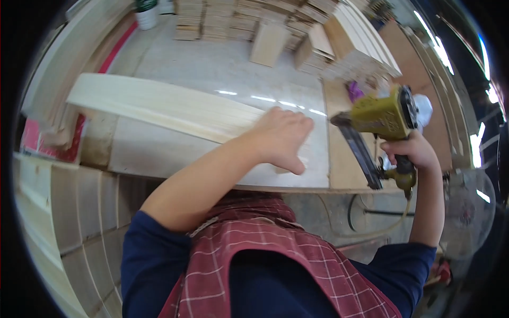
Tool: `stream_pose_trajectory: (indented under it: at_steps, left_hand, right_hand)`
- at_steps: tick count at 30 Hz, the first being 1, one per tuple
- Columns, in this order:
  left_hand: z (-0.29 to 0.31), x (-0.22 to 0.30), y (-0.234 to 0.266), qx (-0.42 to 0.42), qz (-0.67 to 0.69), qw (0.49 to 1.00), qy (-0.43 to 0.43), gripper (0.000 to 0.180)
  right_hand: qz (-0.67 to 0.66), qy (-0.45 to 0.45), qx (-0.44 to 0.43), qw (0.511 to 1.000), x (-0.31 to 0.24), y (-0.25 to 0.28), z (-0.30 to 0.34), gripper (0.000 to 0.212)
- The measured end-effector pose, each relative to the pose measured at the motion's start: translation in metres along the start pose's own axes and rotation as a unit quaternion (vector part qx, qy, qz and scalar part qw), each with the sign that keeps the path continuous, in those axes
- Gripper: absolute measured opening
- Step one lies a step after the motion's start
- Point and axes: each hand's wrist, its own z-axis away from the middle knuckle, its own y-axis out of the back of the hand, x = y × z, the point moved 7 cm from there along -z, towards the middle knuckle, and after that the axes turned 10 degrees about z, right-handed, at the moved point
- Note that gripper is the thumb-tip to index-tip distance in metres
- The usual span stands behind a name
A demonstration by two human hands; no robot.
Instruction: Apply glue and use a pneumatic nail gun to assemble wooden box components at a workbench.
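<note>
Far side of my worktop (212, 58): low stacks of short pale wood pieces (214, 21), close-packed. One flat piece (269, 43) sits askew in front of them. Right of that, a thick bundle of long boards (347, 37), ends toward me. At far left, a green-and-white container (147, 13) near the stacks. On my left, long timbers (79, 58) with a pinkish-red strip (119, 45) alongside; nearer me, wooden panels (79, 206) set side by side. On my right, a small purple item (354, 91), too blurred to name; lower down, a round, see-through fan (466, 212). Upper right, bright strip lights (437, 47) against dark surroundings
</note>
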Motion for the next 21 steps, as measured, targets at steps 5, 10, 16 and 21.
stream_pose_trajectory:
  at_steps: [5, 10, 16, 21]
  left_hand:
    - [-0.001, 0.000, 0.000, 0.036, -0.016, 0.999, -0.023, 0.056]
    - [-0.002, 0.004, 0.000, -0.004, -0.036, 0.999, 0.001, 0.056]
    - [0.001, 0.002, 0.001, 0.008, -0.038, 0.999, 0.000, 0.058]
    - [0.001, 0.000, 0.002, 0.007, -0.036, 0.999, 0.002, 0.059]
  right_hand:
    - [0.084, 0.018, -0.064, 0.994, -0.056, -0.024, 0.017, 0.021]
    - [0.146, 0.005, -0.089, 0.985, -0.067, -0.035, 0.019, 0.020]
    - [0.137, -0.010, -0.090, 0.986, -0.062, -0.038, 0.010, 0.015]
    - [0.149, 0.013, -0.109, 0.983, -0.066, -0.043, 0.010, 0.015]
